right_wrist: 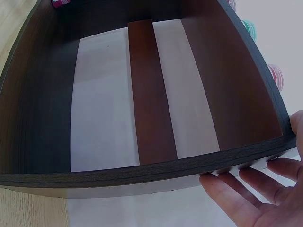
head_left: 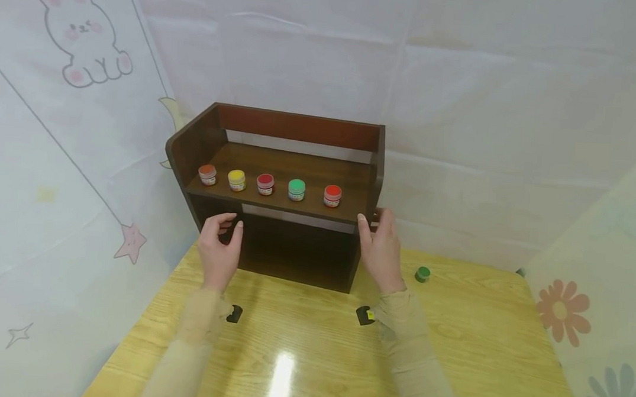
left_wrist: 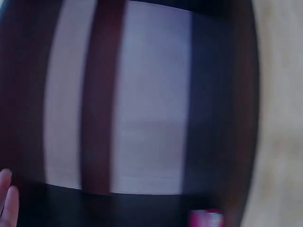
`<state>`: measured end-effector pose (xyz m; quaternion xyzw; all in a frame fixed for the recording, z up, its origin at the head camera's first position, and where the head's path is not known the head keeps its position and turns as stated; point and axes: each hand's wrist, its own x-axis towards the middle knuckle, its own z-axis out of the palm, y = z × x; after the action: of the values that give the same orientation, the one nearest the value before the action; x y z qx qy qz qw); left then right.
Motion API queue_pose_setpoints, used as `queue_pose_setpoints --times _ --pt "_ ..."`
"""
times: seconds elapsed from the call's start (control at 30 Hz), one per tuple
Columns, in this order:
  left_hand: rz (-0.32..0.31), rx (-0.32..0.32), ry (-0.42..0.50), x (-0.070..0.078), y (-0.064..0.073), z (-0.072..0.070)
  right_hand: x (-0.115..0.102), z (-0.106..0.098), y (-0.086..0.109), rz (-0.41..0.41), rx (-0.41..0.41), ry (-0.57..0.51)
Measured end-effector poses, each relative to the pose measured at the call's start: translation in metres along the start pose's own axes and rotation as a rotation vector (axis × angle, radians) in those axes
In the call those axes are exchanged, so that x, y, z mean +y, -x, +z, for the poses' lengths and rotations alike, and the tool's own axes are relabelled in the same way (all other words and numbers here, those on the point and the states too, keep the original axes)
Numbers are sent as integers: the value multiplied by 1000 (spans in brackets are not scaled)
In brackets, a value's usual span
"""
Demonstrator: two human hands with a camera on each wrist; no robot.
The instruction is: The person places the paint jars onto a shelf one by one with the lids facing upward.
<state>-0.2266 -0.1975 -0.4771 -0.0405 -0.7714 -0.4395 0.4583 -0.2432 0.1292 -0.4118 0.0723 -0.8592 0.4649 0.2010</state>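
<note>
Shelf [head_left: 300,126], dark brown and two-tiered, stands upright on a yellow wood-grain surface [head_left: 477,336] between a person's hands, as seen from the head camera. A row of five paint jars, orange-brown [head_left: 207,175], yellow [head_left: 236,181], dark red [head_left: 265,185], green [head_left: 296,190] and bright red [head_left: 332,196], lines the front of the upper tier. The left hand [head_left: 221,250] is at the shelf's left front, its grip wide, thumb and fingers apart; whether it touches the wood cannot be told. The right hand [head_left: 382,248] has its grip on the right side panel, and a dark green jar [head_left: 422,274] sits on the surface to its right. From the left wrist, a blurred view looks into the shelf, fingertips [left_wrist: 8,205] at lower left and a magenta jar [left_wrist: 206,218] partly cut off at the bottom edge. From the right wrist, fingers press the panel's outer face, the thumb at its edge.
</note>
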Motion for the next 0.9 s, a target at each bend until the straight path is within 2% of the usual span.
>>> queue_pose_setpoints --times 0.1,0.23,0.33,0.43,0.53,0.73,0.9 --pt "68 86 33 14 -16 -2 0 -1 0 6 3 7" --pt "103 194 30 22 -37 -9 0 -1 1 5 10 20" --pt "87 266 -29 20 -52 -15 0 -1 1 5 8 26" --pt "43 298 -84 13 -66 -21 0 -1 1 7 6 32" --pt "-49 269 -117 3 -77 -26 1 -1 1 7 10 32" --pt "-309 94 -165 -12 -91 -33 2 -3 1 18 -12 1" --pt "-421 32 -194 -15 -98 -36 7 -8 0 51 -73 -44"
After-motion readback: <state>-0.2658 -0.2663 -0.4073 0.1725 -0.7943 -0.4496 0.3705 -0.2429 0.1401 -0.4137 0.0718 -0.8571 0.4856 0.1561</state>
